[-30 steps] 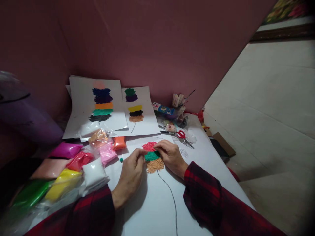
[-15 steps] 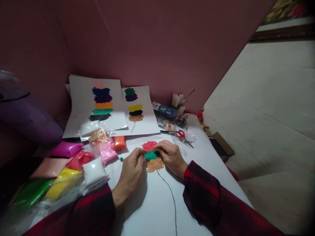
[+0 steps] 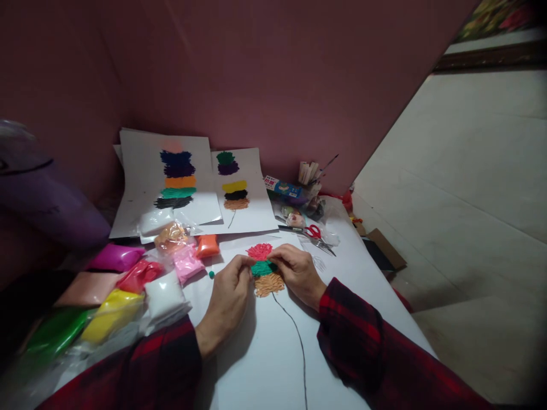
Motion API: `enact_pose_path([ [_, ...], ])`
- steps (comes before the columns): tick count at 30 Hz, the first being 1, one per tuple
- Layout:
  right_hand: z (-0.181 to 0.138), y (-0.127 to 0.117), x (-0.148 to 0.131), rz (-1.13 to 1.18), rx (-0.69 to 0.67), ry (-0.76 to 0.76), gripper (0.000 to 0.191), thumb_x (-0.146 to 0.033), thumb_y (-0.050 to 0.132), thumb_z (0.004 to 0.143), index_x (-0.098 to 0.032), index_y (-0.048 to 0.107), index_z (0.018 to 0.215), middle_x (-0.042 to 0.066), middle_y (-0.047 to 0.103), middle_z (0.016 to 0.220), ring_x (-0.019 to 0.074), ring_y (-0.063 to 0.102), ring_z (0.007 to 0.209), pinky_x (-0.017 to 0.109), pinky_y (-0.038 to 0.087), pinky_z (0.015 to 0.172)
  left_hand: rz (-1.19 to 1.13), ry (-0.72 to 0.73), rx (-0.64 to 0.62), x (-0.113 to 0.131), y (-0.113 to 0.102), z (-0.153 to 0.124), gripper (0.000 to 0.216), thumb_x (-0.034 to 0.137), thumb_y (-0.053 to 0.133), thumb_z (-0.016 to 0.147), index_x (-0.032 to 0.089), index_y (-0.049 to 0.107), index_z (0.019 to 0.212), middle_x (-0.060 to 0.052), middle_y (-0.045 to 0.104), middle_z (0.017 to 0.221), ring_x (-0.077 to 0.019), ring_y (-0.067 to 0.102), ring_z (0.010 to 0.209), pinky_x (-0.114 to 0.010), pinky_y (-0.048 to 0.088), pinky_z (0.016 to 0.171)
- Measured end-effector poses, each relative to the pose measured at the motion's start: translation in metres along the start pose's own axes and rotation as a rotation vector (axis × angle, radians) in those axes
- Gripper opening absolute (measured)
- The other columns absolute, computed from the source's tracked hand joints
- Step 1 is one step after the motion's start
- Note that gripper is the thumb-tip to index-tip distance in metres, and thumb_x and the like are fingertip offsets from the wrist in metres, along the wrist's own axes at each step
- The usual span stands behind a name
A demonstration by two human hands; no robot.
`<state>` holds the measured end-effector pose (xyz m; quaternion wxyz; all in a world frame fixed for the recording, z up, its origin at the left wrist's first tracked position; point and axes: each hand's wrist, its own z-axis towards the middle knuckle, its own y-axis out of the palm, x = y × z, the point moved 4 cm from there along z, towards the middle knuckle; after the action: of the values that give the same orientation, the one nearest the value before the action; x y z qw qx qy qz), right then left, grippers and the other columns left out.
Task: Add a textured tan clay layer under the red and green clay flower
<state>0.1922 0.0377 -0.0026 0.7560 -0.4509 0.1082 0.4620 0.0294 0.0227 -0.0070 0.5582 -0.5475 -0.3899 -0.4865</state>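
Observation:
A white sheet of paper [image 3: 265, 353] lies in front of me with bands of modelling clay on it: red clay [image 3: 259, 251] at the top, green clay [image 3: 264, 269] in the middle, tan clay [image 3: 269, 284] below. From the tan band a drawn dark line [image 3: 298, 330] curves down the sheet. My left hand [image 3: 228, 302] is at the left edge of the green band, thumb and forefinger closed together. On the other side, my right hand [image 3: 297, 273] pinches at the right end of the green and red bands. Whatever the fingertips hold is too small to make out. A green clay ball [image 3: 211, 274] rests left of my left hand.
Bags of coloured clay, among them yellow [image 3: 113, 316] and white [image 3: 164, 296], crowd the left side. Two sheets with clay bands [image 3: 196, 159] lean by the wall. Red-handled scissors [image 3: 314, 232], a fork-like tool [image 3: 325, 246] and a blue box [image 3: 282, 187] lie at the back right.
Both hands stay at the green band in nearly the same pose. The view has shifted very slightly.

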Motion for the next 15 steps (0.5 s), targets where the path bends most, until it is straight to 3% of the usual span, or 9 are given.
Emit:
enact_pose_path([
  [15, -0.0025, -0.0032, -0.0049, 0.012, 0.024, -0.004, 0.018, -0.008, 0.054, 0.086, -0.020, 0.068, 0.087, 0.005, 0.067, 0.081, 0.0176, 0.061, 0.078, 0.031, 0.050, 0.072, 0.023, 0.009, -0.003, 0.0000, -0.0003, 0.0001, 0.017, 0.020, 0.043, 0.084, 0.019, 0.060, 0.085, 0.002, 0.056, 0.069, -0.0151, 0.051, 0.067, -0.026, 0.039, 0.063],
])
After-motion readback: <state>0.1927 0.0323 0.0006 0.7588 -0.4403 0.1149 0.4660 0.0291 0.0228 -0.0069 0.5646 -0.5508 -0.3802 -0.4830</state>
